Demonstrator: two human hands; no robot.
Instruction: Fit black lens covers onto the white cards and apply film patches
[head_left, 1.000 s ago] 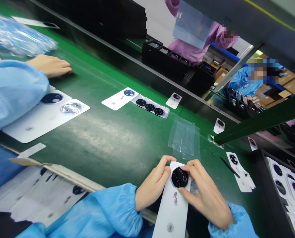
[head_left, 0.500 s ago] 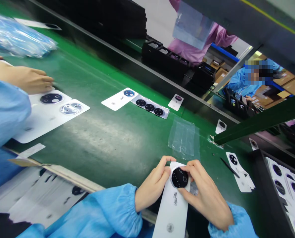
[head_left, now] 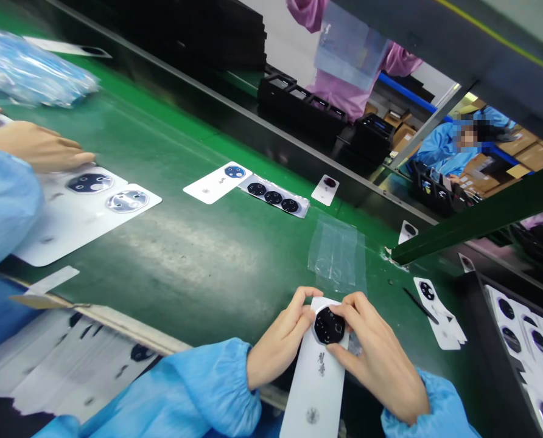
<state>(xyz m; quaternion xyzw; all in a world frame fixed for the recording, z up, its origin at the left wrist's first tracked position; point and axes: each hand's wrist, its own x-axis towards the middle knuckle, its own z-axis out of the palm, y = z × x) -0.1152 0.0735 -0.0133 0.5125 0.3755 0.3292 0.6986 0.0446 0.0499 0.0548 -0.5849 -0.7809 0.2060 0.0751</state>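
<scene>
My left hand (head_left: 276,347) grips the upper left edge of a white phone back cover (head_left: 310,389), which is tilted at the bench's front edge. The cover bears dark printed characters and a round emblem. A black octagonal camera lens cover (head_left: 329,327) with a silvery rim sits at its top end. My right hand (head_left: 381,362) holds this lens cover between thumb and fingers, against the back cover. Some right fingertips are hidden. Just beyond my hands lies a clear plastic bag (head_left: 338,252) on the green bench (head_left: 198,255).
A strip of three black lens covers (head_left: 273,198) lies beside another white back cover (head_left: 214,185). At right are a black pen-like tool (head_left: 420,306) and a black tray (head_left: 479,340) of white covers. A co-worker's hand (head_left: 43,146) rests over covers at left. A green post (head_left: 481,201) slants across the right.
The view has shifted slightly. My hands keep the same hold on the back cover and lens cover. The co-worker's hand at left has moved slightly, and the pink-sleeved person behind has shifted.
</scene>
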